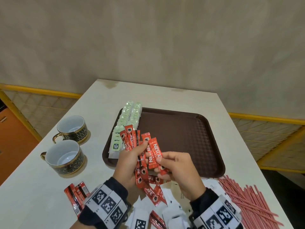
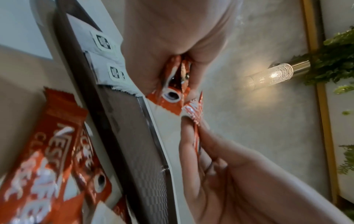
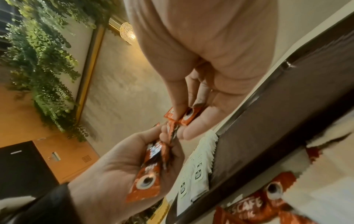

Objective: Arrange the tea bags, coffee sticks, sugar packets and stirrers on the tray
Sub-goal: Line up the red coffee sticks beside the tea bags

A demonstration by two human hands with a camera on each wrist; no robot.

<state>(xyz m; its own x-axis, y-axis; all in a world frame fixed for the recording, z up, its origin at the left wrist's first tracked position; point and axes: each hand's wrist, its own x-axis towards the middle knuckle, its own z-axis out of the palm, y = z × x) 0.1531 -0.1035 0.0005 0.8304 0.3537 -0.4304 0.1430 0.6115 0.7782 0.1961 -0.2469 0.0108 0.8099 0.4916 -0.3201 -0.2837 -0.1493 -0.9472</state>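
My left hand [image 1: 140,153] grips a fanned bunch of red coffee sticks [image 1: 130,139] above the near left corner of the brown tray [image 1: 181,138]. My right hand [image 1: 159,164] pinches two more red coffee sticks [image 1: 154,154] right beside that bunch. In the left wrist view the gripped sticks [image 2: 172,95] show under my curled fingers. The right wrist view shows the pinched stick [image 3: 188,114]. Green-white tea bags [image 1: 130,118] lie in two rows along the tray's left side. Loose coffee sticks [image 1: 152,190], white sugar packets [image 1: 173,200] and red stirrers [image 1: 247,200] lie on the table near me.
Two black-and-gold cups [image 1: 72,128] [image 1: 64,156] stand on the table left of the tray. More coffee sticks [image 1: 77,195] lie at the near left. The tray's middle and right are bare. A yellow railing runs behind the table.
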